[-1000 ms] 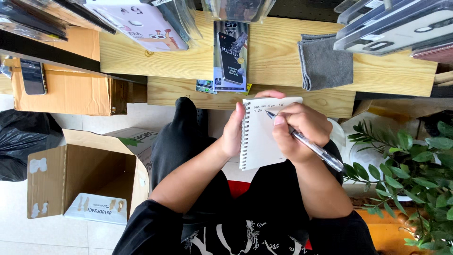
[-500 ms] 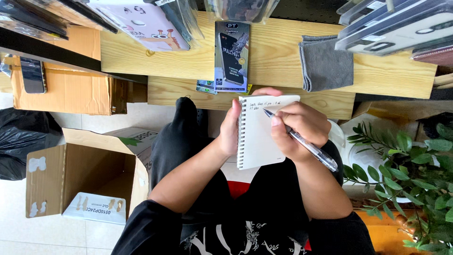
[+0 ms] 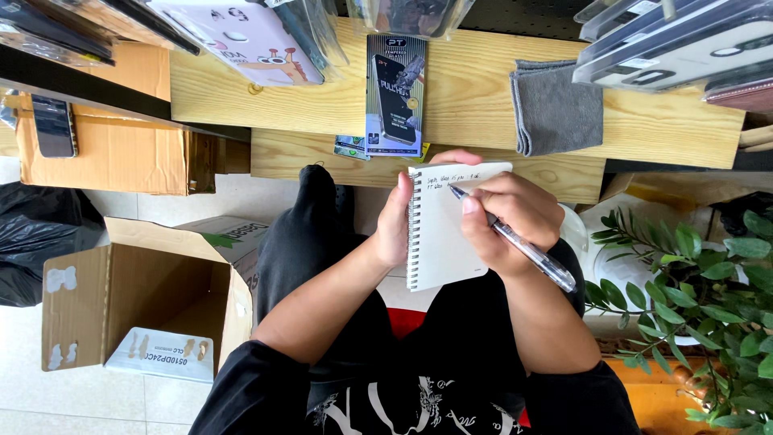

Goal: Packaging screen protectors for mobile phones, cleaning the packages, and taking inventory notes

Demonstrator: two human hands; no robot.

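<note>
The left hand grips the spiral edge of a notepad held above the lap, just before the wooden counter. The right hand is clamped on a pen, its tip touching the top of the page.

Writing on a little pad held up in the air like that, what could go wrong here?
The spiral notepad rests only in the left hand above the lap, with no hard backing, so it may flex or tip under the pen and smear the writing. The right hand grips the pen low near the tip; a slip could drop it to the floor. The plant stands close by the right elbow and could get knocked.
</note>
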